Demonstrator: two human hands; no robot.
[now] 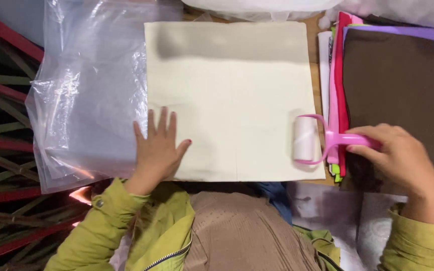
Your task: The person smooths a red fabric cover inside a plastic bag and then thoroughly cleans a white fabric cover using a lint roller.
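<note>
While a cream cloth (232, 95) lies spread beside clear plastic bags (86, 95), the left hand (157, 148) presses flat on its lower left corner, fingers apart, and the right hand (403, 155) grips a pink lint roller (317, 139) on its right edge

The right hand (403, 155) covers the end of the pink roller handle (350, 140). The brown cloth (403, 90) runs off the right edge, hiding most of the coloured sheets (336, 75) stacked beneath.

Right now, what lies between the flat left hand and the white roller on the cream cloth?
In the head view, only bare cream cloth lies between the left hand and the lint roller, which the right hand grips by its pink handle.
</note>
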